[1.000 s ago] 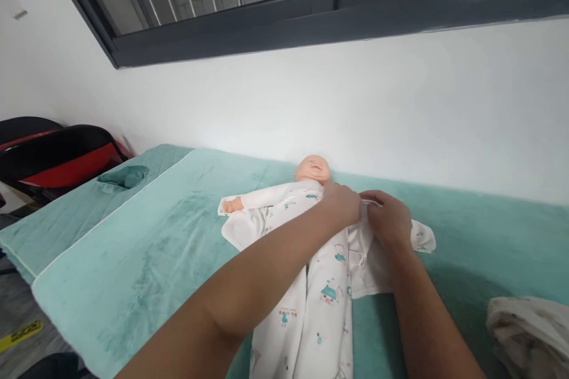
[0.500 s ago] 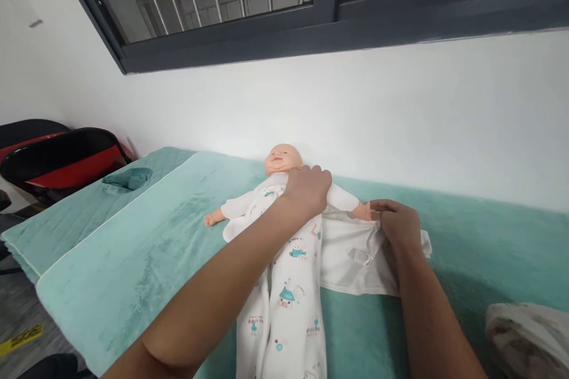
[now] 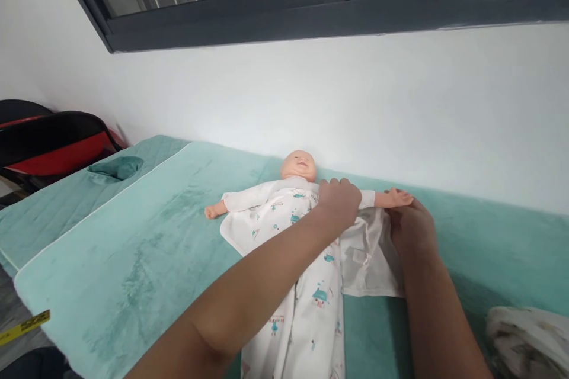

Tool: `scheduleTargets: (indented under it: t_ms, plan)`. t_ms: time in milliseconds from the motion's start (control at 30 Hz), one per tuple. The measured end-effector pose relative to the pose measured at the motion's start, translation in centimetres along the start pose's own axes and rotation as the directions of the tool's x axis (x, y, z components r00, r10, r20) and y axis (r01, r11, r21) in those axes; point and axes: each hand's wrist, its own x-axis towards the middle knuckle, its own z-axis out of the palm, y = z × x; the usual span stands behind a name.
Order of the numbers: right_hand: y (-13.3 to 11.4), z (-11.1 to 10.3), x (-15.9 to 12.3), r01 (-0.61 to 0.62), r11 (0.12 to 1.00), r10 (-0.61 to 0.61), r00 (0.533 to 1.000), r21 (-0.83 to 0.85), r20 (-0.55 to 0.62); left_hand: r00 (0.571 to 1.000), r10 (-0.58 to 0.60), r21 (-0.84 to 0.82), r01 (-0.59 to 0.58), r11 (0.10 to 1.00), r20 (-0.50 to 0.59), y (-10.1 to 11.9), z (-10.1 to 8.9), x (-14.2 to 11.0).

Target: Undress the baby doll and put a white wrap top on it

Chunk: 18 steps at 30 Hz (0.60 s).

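Baby doll (image 3: 299, 164) is lying mid-frame; I'm gripping its sleeve (image 3: 367, 199) with my left hand (image 3: 341, 200), its wrist (image 3: 382, 199) with my right hand (image 3: 412, 230); hard tugging is risking strained seams.

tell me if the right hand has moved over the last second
Yes. The right hand has moved right, farther from the lower-left corner of the window frame.

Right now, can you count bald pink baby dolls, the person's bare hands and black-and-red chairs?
Bald pink baby doll: 1
Person's left hand and right hand: 2
Black-and-red front chair and rear chair: 2
Total: 5
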Motion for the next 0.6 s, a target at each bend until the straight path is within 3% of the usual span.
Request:
scheduleTargets:
  t_ms: [100, 233, 333, 433, 500, 533, 600]
  plan:
    - [0.2, 0.7, -0.2, -0.001, 0.996, 0.013, 0.992, 0.094, -0.126, 0.997, 0.042, -0.012, -0.043, 0.999, -0.071, 0.5, 0.8, -0.5]
    - [-0.2, 1.5, -0.8, 0.152, 0.987, -0.134, 0.955, 0.050, -0.263, 0.961, 0.044, -0.083, -0.069, 0.994, -0.274, -1.4, 0.6, -3.5]
    - [-0.5, 1.7, -1.0, 0.253, 0.967, -0.237, 0.926, 0.018, -0.294, 0.914, -0.068, -0.255, -0.039, 0.966, -0.400, -4.4, 0.8, -6.4]
    - [-0.8, 2.1, -1.5, 0.340, 0.930, -0.366, 0.871, -0.136, -0.329, 0.848, -0.251, -0.515, -0.031, 0.857, -0.468, -7.5, 2.0, -8.4]
    - [-1.1, 2.8, -2.4, 0.369, 0.867, -0.458, 0.856, -0.335, -0.241, 0.804, -0.349, -0.650, -0.061, 0.758, -0.482, -9.1, 3.1, -9.0]
    - [-1.2, 3.3, -3.0, 0.367, 0.827, -0.461, 0.877, -0.427, -0.139, 0.790, -0.382, -0.696, -0.078, 0.714, -0.480, -9.7, 3.6, -9.2]
    - [-1.2, 4.7, -4.4, 0.345, 0.767, -0.337, 0.934, -0.541, 0.117, 0.781, -0.418, -0.754, -0.102, 0.649, -0.464, -10.6, 4.4, -9.1]
